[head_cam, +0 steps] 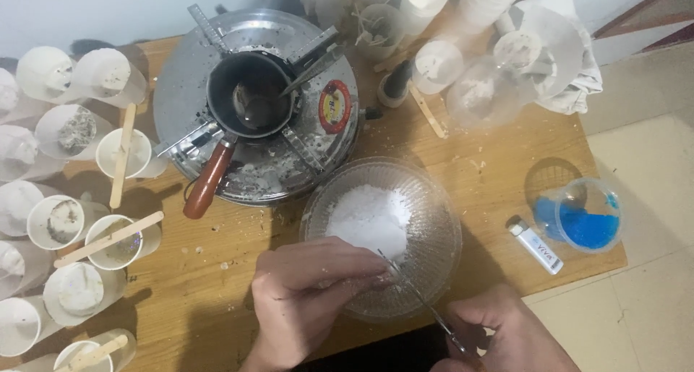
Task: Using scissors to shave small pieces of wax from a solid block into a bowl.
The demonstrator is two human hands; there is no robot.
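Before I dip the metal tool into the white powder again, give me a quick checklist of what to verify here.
1. Left hand steadies the glass bowl at its near rim: ok.
2. Right hand grips the thin metal tool: ok.
3. White powder left in the bowl: ok, a heap.
4. Bowl fully on the wooden table: cannot tell, near edge hidden by the hands.
5. Small dark pot sits centred on the metal burner: ok.
6. Lighter lies apart from the burner: ok.
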